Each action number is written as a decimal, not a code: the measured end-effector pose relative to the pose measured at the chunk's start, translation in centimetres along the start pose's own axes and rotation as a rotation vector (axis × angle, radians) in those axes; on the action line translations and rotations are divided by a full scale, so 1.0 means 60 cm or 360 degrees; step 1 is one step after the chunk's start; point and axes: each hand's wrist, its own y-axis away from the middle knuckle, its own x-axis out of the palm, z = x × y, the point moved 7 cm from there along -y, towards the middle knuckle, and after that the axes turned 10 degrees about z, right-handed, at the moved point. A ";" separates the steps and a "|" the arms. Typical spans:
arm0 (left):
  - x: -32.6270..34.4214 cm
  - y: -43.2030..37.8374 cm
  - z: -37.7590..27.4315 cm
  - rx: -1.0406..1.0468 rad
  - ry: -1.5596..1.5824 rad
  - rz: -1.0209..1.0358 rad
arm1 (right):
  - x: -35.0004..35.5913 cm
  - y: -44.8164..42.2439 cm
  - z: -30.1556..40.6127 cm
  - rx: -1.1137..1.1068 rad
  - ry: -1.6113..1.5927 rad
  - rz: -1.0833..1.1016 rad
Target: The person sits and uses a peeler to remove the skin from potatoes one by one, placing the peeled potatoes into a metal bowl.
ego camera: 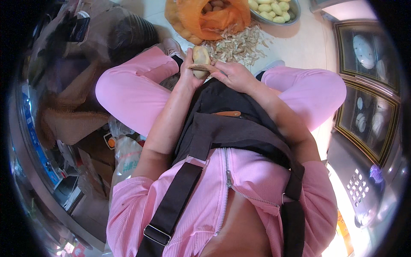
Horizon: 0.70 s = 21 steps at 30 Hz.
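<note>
My left hand holds a partly peeled potato upright between thumb and fingers, with a pale bare patch facing up. My right hand is closed around the end of a peeler, whose head lies across the potato; its blade is hard to make out. A heap of potato peelings lies on the floor just beyond both hands. Behind it stands an orange mesh sack with unpeeled potatoes in its opening. Peeled potatoes fill a metal bowl at the top right.
My bent legs in pink trousers flank the hands. Dark-framed glass cabinet doors stand on the right, above a grey perforated plastic panel. Plastic bags and cardboard crowd the left side. Pale floor tiles show near the bowl.
</note>
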 end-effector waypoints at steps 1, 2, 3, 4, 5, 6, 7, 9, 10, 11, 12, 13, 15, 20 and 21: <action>0.006 0.003 0.003 0.0014 -0.0027 -0.0100 | -0.001 0.002 -0.002 0.0015 0.0013 -0.0003; 0.008 0.005 0.004 0.0029 -0.0055 -0.0199 | 0.000 0.001 -0.021 0.0102 0.0025 -0.0030; 0.013 0.005 0.006 -0.0025 -0.0031 -0.0049 | 0.001 -0.004 -0.047 0.0180 0.0038 -0.0052; 0.015 0.005 0.006 -0.0085 -0.0006 0.0104 | -0.004 -0.008 -0.067 0.0264 0.0053 -0.0075; 0.018 0.004 0.009 -0.0145 0.0020 0.0258 | -0.012 -0.006 -0.092 0.0399 0.0015 -0.0092; 0.025 0.003 0.012 -0.0185 0.0049 0.0240 | -0.023 -0.004 -0.112 0.0530 -0.0025 -0.0113; 0.034 0.003 0.015 -0.0211 0.0091 0.0271 | -0.030 0.002 -0.128 0.0661 -0.0064 -0.0134; 0.049 0.007 0.013 -0.0243 0.0180 0.0328 | -0.030 0.005 -0.110 0.0586 -0.0186 -0.0161; 0.039 0.008 0.009 -0.0199 0.0153 0.0207 | -0.029 0.005 -0.075 0.0492 -0.0275 -0.0138; 0.027 0.010 0.001 -0.0156 0.0128 0.0085 | -0.023 0.005 -0.049 0.0399 -0.0365 -0.0115; 0.018 0.011 -0.002 -0.0122 0.0094 -0.0033 | -0.016 0.004 -0.032 0.0304 -0.0318 -0.0088; 0.017 0.009 -0.006 -0.0018 -0.0010 -0.0071 | -0.007 0.004 -0.017 0.0208 -0.0273 -0.0060; 0.013 0.009 -0.010 0.0189 -0.0226 -0.0154 | 0.002 0.002 -0.007 0.0097 -0.0184 0.0022; -0.009 0.011 -0.011 0.0152 -0.0405 -0.0275 | 0.006 -0.002 -0.011 0.0000 -0.0083 0.0085; 0.007 0.018 -0.012 0.0118 -0.0477 -0.0278 | 0.001 -0.003 -0.030 0.0089 -0.0029 0.0034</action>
